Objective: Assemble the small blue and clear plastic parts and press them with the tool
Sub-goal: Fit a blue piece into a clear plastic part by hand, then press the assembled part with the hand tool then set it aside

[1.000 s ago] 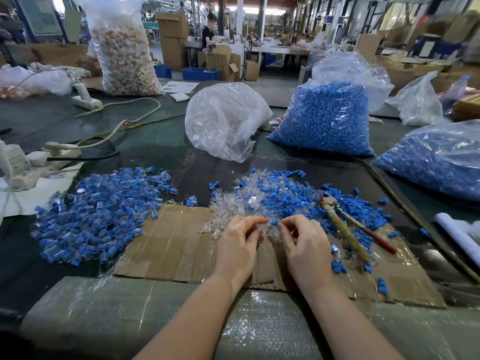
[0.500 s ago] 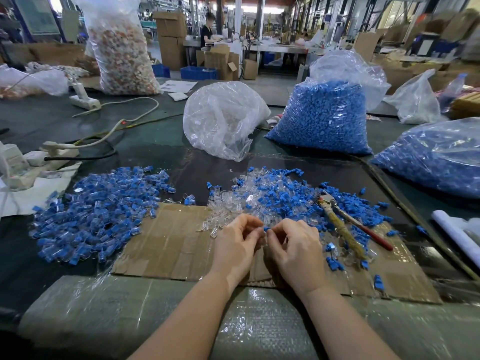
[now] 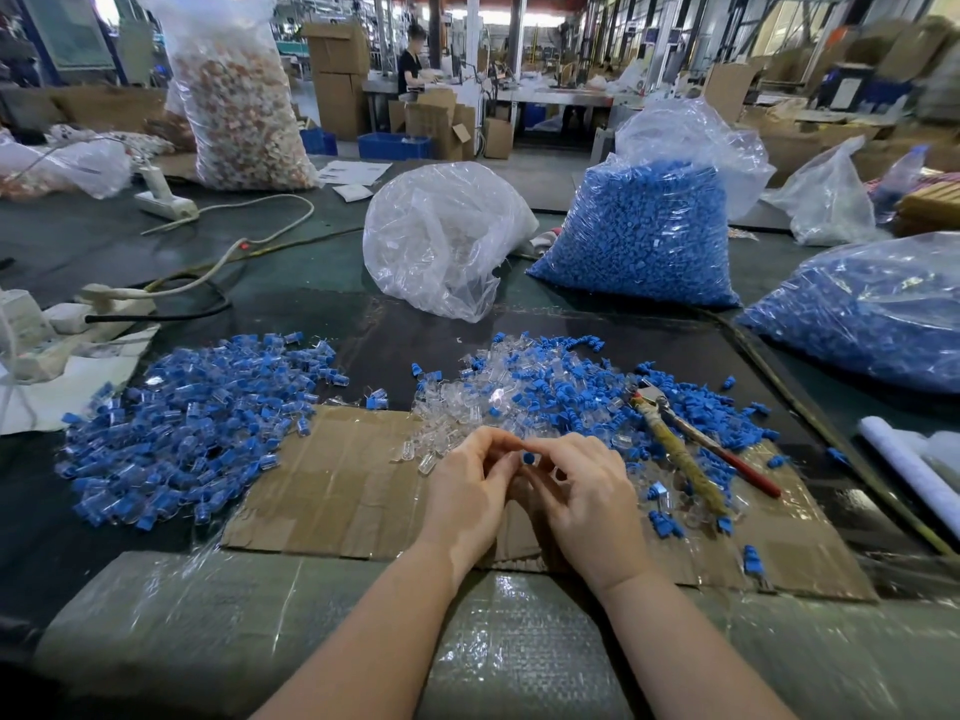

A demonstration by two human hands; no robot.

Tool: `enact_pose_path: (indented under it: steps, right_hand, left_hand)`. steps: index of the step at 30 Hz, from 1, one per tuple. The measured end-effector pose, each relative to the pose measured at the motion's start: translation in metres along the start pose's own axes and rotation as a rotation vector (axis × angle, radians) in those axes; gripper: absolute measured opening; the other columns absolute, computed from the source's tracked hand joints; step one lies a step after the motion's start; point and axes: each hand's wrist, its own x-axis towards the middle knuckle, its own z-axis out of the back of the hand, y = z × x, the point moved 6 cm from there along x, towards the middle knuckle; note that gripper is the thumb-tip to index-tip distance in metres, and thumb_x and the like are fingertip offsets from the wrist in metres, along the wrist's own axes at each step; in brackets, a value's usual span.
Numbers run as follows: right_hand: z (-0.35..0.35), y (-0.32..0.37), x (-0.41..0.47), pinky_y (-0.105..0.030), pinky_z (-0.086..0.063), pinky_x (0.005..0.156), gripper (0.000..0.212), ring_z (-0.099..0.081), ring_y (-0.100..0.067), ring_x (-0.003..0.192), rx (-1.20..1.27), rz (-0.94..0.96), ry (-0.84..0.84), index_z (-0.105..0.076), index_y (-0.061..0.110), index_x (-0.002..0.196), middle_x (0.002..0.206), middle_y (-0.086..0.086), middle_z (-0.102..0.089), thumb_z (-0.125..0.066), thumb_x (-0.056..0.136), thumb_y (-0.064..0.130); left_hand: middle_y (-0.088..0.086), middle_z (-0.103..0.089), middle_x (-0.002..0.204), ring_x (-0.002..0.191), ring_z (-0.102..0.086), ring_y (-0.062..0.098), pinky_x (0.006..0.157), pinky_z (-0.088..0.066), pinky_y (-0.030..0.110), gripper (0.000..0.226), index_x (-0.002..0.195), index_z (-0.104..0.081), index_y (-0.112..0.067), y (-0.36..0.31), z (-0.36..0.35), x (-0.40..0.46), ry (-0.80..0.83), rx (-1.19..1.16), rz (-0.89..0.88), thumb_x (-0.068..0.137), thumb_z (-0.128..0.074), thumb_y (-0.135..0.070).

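Note:
Over the cardboard sheet [image 3: 332,491] my left hand [image 3: 467,496] and my right hand [image 3: 587,501] meet fingertip to fingertip. Between them sits a small blue part [image 3: 528,458], pinched by my right fingers; my left fingers are curled on a clear part that is mostly hidden. Just beyond lies a mixed heap of loose clear and blue parts [image 3: 524,392]. The pliers-like tool [image 3: 680,444], with one red handle and one wrapped handle, lies to the right of my hands. A pile of joined blue-and-clear pieces [image 3: 197,423] spreads at the left.
Behind the heap stand a clear plastic bag [image 3: 441,241] and a big bag of blue parts [image 3: 649,231]; another blue-filled bag [image 3: 872,324] lies at the right. Power strips and cables [image 3: 104,309] cross the left side. A white roll [image 3: 914,470] lies at the right edge.
My hands have drawn together and lifted slightly off the heap. A blue part now shows between the fingertips.

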Motion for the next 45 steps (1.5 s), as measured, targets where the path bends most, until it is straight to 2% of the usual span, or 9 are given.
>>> enact_pose_path:
  steps: [9, 13, 18, 23, 26, 29, 34, 39, 45]
  right_hand:
    - [0.002, 0.002, 0.001, -0.035, -0.049, 0.072, 0.018, -0.056, -0.016, 0.079, 0.034, 0.017, -0.022, -0.071, 0.014, 0.096, 0.083, 0.003, -0.064, -0.073, 0.080, 0.023]
    - [0.002, 0.002, 0.001, -0.036, -0.050, 0.073, 0.020, -0.057, -0.017, 0.081, 0.034, 0.018, 0.014, -0.070, 0.014, 0.100, 0.086, 0.002, -0.064, -0.072, 0.081, 0.019]
    - [0.016, -0.002, 0.009, -0.035, -0.047, 0.086, 0.030, -0.057, -0.018, 0.091, -0.049, 0.008, -0.041, -0.066, 0.008, 0.108, 0.095, -0.002, -0.064, -0.071, 0.079, 0.009]
    - [0.057, -0.051, 0.022, -0.037, -0.037, 0.090, 0.038, -0.051, -0.031, 0.109, -0.331, -0.386, -0.112, -0.057, 0.008, 0.121, 0.116, -0.013, -0.058, -0.062, 0.087, 0.023]
    - [0.073, -0.092, 0.019, -0.044, -0.033, 0.098, 0.051, -0.040, -0.036, 0.121, -0.590, -0.764, 0.198, -0.046, 0.013, 0.125, 0.132, -0.017, -0.045, -0.050, 0.089, 0.049]
    - [0.072, -0.113, 0.015, -0.048, -0.027, 0.102, 0.048, -0.033, -0.035, 0.127, -0.564, -0.928, 0.459, -0.044, 0.019, 0.118, 0.138, -0.012, -0.039, -0.052, 0.084, 0.052]
    - [0.066, -0.118, 0.020, -0.055, -0.023, 0.104, 0.034, -0.030, -0.034, 0.127, -0.590, -0.918, 0.545, -0.046, 0.021, 0.100, 0.127, -0.008, -0.045, -0.061, 0.079, 0.044]
    - [0.069, -0.116, 0.032, -0.052, -0.027, 0.098, 0.014, -0.034, -0.032, 0.117, -0.562, -0.864, 0.374, -0.054, 0.018, 0.089, 0.114, -0.009, -0.048, -0.059, 0.078, 0.024]
    - [0.069, -0.121, 0.035, -0.046, -0.032, 0.095, 0.022, -0.035, -0.032, 0.116, -0.553, -0.845, 0.358, -0.059, 0.023, 0.106, 0.120, -0.011, -0.045, -0.058, 0.084, 0.029]
  left_hand:
    - [-0.011, -0.060, 0.064, 0.059, -0.055, -0.009, 0.057, -0.040, 0.005, 0.025, 0.076, -0.059, -0.031, -0.008, 0.002, -0.001, -0.012, 0.071, -0.049, 0.088, -0.060, -0.008]
    - [-0.007, -0.060, 0.068, 0.061, -0.054, -0.001, 0.060, -0.042, 0.009, 0.024, 0.077, -0.059, -0.027, -0.007, 0.001, 0.001, 0.002, 0.038, -0.025, 0.086, -0.063, -0.005]
    - [0.003, -0.059, 0.069, 0.065, -0.057, 0.014, 0.066, -0.050, 0.027, 0.018, 0.079, -0.060, -0.018, -0.005, -0.002, 0.005, 0.022, -0.076, 0.066, 0.085, -0.063, -0.003]
    - [0.004, -0.056, 0.060, 0.045, -0.054, 0.004, 0.047, -0.045, 0.015, 0.020, 0.076, -0.057, -0.013, -0.008, -0.002, 0.006, 0.006, -0.196, 0.128, 0.087, -0.058, 0.004]
    - [0.008, -0.058, 0.064, 0.044, -0.053, 0.004, 0.045, -0.044, 0.015, 0.015, 0.080, -0.057, -0.009, -0.012, -0.002, 0.007, 0.027, -0.190, 0.145, 0.088, -0.057, 0.003]
    - [0.012, -0.058, 0.071, 0.048, -0.053, 0.007, 0.045, -0.044, 0.014, 0.011, 0.083, -0.057, -0.006, -0.017, -0.004, 0.008, 0.028, -0.203, 0.156, 0.088, -0.056, 0.004]
    - [0.013, -0.058, 0.073, 0.046, -0.051, 0.006, 0.041, -0.041, 0.014, 0.005, 0.089, -0.058, -0.003, -0.023, -0.006, 0.008, 0.026, -0.182, 0.164, 0.089, -0.056, 0.002]
    - [0.009, -0.062, 0.073, 0.048, -0.052, 0.004, 0.040, -0.039, 0.013, 0.007, 0.085, -0.059, -0.010, -0.026, -0.003, 0.013, 0.021, -0.120, 0.137, 0.089, -0.058, -0.004]
    - [0.008, -0.064, 0.076, 0.050, -0.054, 0.001, 0.043, -0.040, 0.012, 0.007, 0.086, -0.059, -0.012, -0.026, -0.002, 0.015, 0.029, -0.120, 0.140, 0.089, -0.058, -0.005]
